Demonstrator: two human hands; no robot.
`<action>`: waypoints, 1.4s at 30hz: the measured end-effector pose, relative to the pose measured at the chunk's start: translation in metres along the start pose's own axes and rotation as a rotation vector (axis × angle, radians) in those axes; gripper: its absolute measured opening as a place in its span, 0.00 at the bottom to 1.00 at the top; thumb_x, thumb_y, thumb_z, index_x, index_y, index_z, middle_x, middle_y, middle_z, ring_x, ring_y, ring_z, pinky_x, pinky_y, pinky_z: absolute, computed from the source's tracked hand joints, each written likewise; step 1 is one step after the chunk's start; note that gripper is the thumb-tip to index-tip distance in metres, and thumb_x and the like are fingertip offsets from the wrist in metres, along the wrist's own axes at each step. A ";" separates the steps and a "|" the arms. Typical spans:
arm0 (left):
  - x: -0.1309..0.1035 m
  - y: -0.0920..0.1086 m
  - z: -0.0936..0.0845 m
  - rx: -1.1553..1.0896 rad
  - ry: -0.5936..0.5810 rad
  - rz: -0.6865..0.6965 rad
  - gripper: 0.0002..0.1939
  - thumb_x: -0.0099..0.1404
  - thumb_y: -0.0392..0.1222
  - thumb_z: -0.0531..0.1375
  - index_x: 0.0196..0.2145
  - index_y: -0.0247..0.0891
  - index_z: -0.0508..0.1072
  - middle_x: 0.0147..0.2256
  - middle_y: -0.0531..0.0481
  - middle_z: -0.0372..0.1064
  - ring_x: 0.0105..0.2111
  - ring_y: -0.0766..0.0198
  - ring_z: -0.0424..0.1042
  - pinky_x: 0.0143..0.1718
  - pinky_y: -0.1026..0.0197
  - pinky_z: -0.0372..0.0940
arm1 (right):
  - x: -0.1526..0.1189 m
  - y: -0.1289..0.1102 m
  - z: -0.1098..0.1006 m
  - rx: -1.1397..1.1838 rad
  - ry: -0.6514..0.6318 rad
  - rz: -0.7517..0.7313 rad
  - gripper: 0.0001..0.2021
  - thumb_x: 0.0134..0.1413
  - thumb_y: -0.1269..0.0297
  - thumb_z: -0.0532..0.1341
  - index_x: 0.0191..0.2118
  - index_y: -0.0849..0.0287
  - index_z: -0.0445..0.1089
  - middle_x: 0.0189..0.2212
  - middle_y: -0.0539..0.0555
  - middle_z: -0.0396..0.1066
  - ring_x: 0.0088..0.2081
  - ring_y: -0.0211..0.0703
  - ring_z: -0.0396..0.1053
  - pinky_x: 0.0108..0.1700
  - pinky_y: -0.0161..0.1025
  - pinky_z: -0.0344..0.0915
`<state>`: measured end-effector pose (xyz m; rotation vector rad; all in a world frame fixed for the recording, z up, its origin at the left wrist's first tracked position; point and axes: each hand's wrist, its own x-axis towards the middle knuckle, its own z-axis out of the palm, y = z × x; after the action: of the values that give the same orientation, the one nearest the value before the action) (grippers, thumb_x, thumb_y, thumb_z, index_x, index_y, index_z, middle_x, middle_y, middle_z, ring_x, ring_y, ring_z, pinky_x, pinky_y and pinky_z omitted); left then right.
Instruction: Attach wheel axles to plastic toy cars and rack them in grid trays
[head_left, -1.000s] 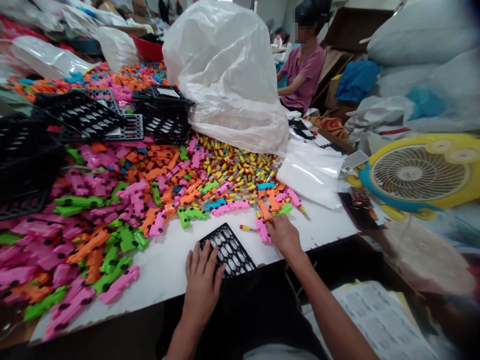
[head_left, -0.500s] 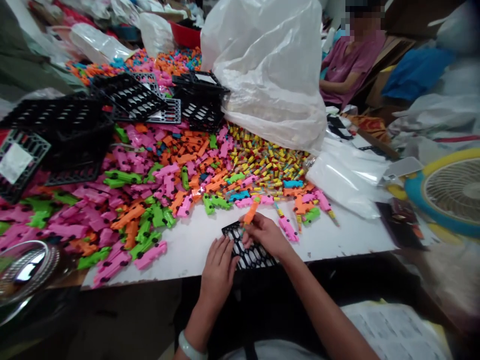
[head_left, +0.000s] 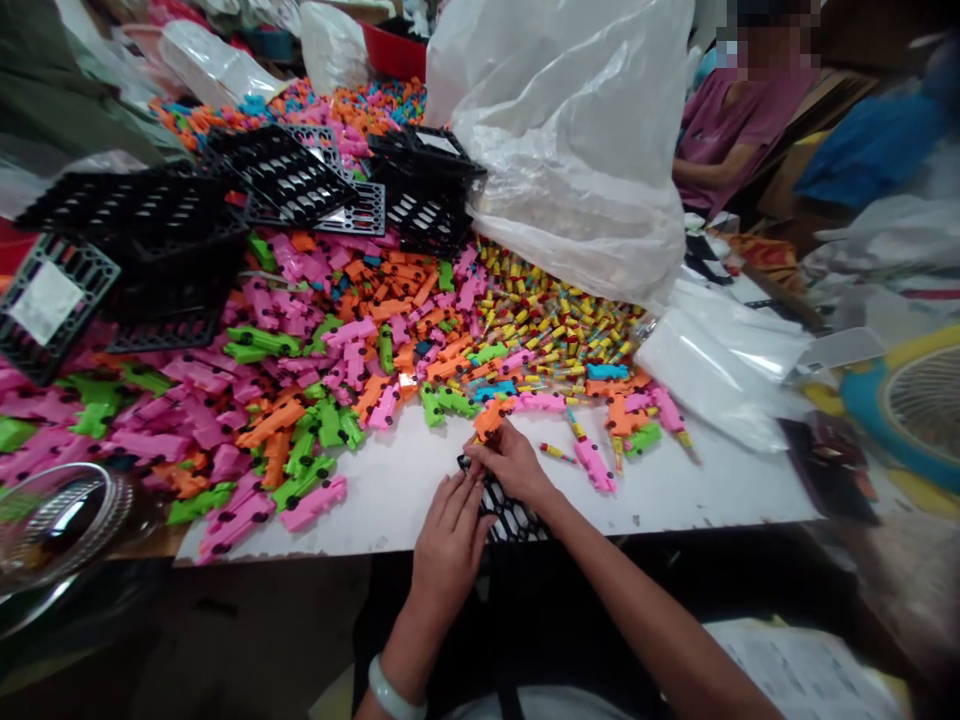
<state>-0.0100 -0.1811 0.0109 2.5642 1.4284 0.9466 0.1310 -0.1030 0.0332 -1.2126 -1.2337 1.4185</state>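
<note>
My right hand [head_left: 516, 465] pinches an orange toy car [head_left: 493, 414] upright over the far left corner of a black plastic grid tray [head_left: 517, 518]. Its fingertips meet the fingers of my left hand [head_left: 451, 535], which lies flat with fingers stretched along the tray's left side. Both hands cover much of the tray. Just right of my right hand lie a small yellow-and-red tube [head_left: 558, 453] and a pink toy car [head_left: 596, 466] with a tube at its end. Whether the orange car also has a tube in it is hidden.
A heap of pink, green and orange toy cars [head_left: 300, 420] spreads over the white table [head_left: 405, 490]. Black trays [head_left: 135, 215] are stacked on it. Many small yellow tubes [head_left: 555, 315] lie before a large white bag [head_left: 570, 140]. A fan [head_left: 919, 400] stands right; a person [head_left: 742, 130] sits behind.
My right hand has moved left with the orange toy car, toward the tray's far corner and my left fingers. A small tube on the table has come into sight. The view has shifted slightly.
</note>
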 end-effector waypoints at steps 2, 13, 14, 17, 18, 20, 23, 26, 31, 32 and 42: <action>0.000 0.000 0.000 0.003 -0.007 0.002 0.26 0.64 0.38 0.58 0.59 0.35 0.61 0.55 0.41 0.68 0.58 0.54 0.64 0.57 0.45 0.66 | -0.001 0.000 0.001 -0.122 0.014 -0.030 0.11 0.51 0.57 0.62 0.35 0.55 0.62 0.23 0.46 0.70 0.24 0.39 0.69 0.29 0.37 0.67; 0.000 -0.002 0.000 0.043 0.025 0.000 0.20 0.63 0.39 0.59 0.53 0.33 0.67 0.50 0.40 0.72 0.56 0.52 0.66 0.53 0.47 0.70 | -0.008 0.000 0.012 -0.668 0.074 -0.206 0.10 0.56 0.56 0.58 0.32 0.55 0.57 0.24 0.46 0.61 0.26 0.38 0.59 0.29 0.34 0.54; 0.000 -0.002 0.000 0.046 0.033 0.005 0.20 0.64 0.39 0.59 0.53 0.34 0.67 0.50 0.40 0.72 0.56 0.52 0.67 0.53 0.47 0.70 | -0.007 -0.001 0.013 -0.669 0.067 -0.201 0.10 0.56 0.56 0.58 0.32 0.55 0.57 0.23 0.45 0.61 0.26 0.38 0.58 0.29 0.34 0.54; 0.002 -0.002 -0.001 0.051 0.039 0.016 0.23 0.64 0.39 0.59 0.56 0.35 0.65 0.51 0.40 0.71 0.55 0.52 0.67 0.53 0.46 0.71 | -0.005 -0.006 0.003 -0.629 -0.049 -0.232 0.07 0.56 0.59 0.59 0.35 0.55 0.61 0.25 0.45 0.63 0.26 0.37 0.60 0.29 0.33 0.57; 0.003 -0.002 -0.001 0.047 0.038 0.017 0.23 0.64 0.39 0.59 0.56 0.35 0.64 0.51 0.40 0.71 0.55 0.53 0.67 0.53 0.46 0.70 | -0.004 -0.009 -0.007 -0.619 -0.082 -0.268 0.06 0.56 0.61 0.59 0.38 0.55 0.63 0.28 0.46 0.65 0.28 0.37 0.62 0.31 0.33 0.59; 0.004 -0.002 -0.002 0.026 0.037 0.015 0.24 0.64 0.40 0.59 0.57 0.37 0.63 0.51 0.41 0.71 0.56 0.54 0.67 0.54 0.46 0.69 | -0.005 -0.016 -0.036 -0.679 -0.024 -0.363 0.07 0.58 0.67 0.56 0.43 0.54 0.65 0.36 0.50 0.68 0.34 0.39 0.66 0.37 0.35 0.63; 0.004 -0.002 -0.002 -0.014 0.043 0.011 0.25 0.64 0.40 0.59 0.58 0.39 0.62 0.50 0.42 0.72 0.56 0.55 0.67 0.56 0.45 0.68 | -0.004 -0.023 -0.090 -1.048 0.354 -0.373 0.12 0.59 0.73 0.50 0.42 0.56 0.69 0.41 0.57 0.68 0.42 0.45 0.65 0.43 0.39 0.62; 0.004 -0.003 -0.001 -0.031 0.036 -0.001 0.25 0.64 0.39 0.59 0.58 0.40 0.61 0.51 0.43 0.71 0.56 0.55 0.66 0.56 0.45 0.68 | 0.004 -0.021 -0.129 -1.322 0.463 -0.274 0.13 0.58 0.74 0.51 0.40 0.58 0.72 0.36 0.57 0.67 0.40 0.47 0.63 0.40 0.39 0.61; 0.003 -0.003 -0.003 -0.061 0.020 -0.014 0.25 0.64 0.40 0.58 0.58 0.41 0.61 0.51 0.43 0.71 0.56 0.55 0.66 0.56 0.45 0.67 | 0.018 -0.018 -0.142 -1.395 0.360 -0.272 0.09 0.57 0.71 0.54 0.36 0.57 0.72 0.37 0.57 0.68 0.38 0.45 0.64 0.37 0.38 0.60; 0.003 -0.001 -0.005 -0.077 0.015 -0.027 0.23 0.64 0.40 0.58 0.57 0.41 0.62 0.51 0.43 0.70 0.56 0.55 0.66 0.56 0.45 0.67 | 0.018 -0.020 -0.140 -1.378 0.363 -0.271 0.08 0.57 0.70 0.55 0.36 0.58 0.71 0.38 0.57 0.69 0.37 0.45 0.65 0.37 0.38 0.61; 0.043 -0.015 -0.006 -0.168 0.124 -0.419 0.07 0.63 0.42 0.58 0.38 0.38 0.68 0.33 0.49 0.67 0.33 0.61 0.68 0.33 0.59 0.68 | -0.018 -0.024 -0.048 -0.089 0.076 0.015 0.15 0.51 0.52 0.62 0.40 0.57 0.66 0.23 0.49 0.70 0.25 0.40 0.69 0.32 0.39 0.68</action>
<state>-0.0078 -0.1398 0.0315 2.0053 1.7378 1.1085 0.1813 -0.1106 0.0578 -1.3265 -1.2492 1.3279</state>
